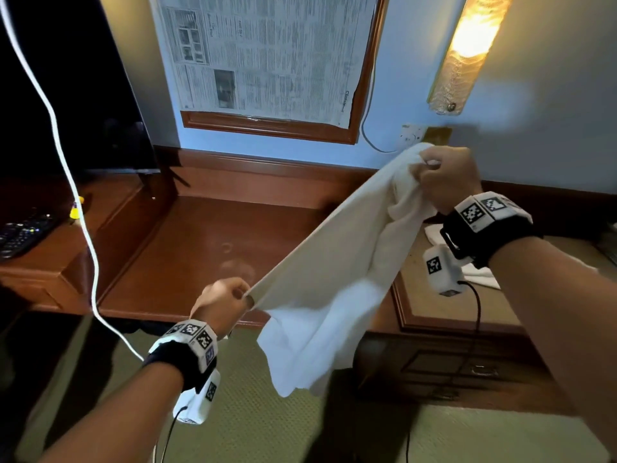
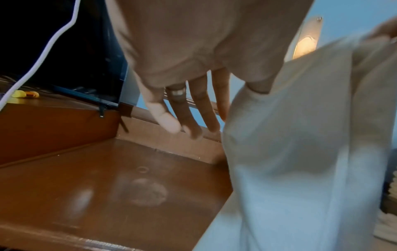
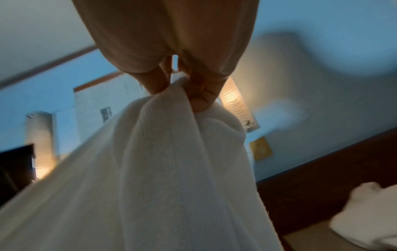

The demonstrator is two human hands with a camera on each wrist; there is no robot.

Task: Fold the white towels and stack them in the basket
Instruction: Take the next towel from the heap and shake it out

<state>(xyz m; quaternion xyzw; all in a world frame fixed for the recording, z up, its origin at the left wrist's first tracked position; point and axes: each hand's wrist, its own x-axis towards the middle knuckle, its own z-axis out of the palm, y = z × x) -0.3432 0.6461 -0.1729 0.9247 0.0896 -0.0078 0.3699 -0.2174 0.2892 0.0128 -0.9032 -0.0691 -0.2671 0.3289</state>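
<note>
Above the desk (image 1: 200,248), the left hand (image 1: 222,300) pinches one corner of a white towel (image 1: 320,282) while the right hand (image 1: 447,178) clutches a bunched end higher up. This looks like spreading before the first fold; next, the right fingers (image 3: 199,95) need a true corner. No basket shows.

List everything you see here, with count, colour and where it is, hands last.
towel: one, white, held in the air between both hands
other towels: white, count unclear, on the cabinet at right
desk: one, brown wood, centre
newspaper: one, grey print, on the wall frame
wall lamp: one, lit amber, upper right
cable: one, white, hanging at left
remote: one, black, left shelf
left hand: pinches the towel's lower corner
right hand: grips the towel's upper end
</note>
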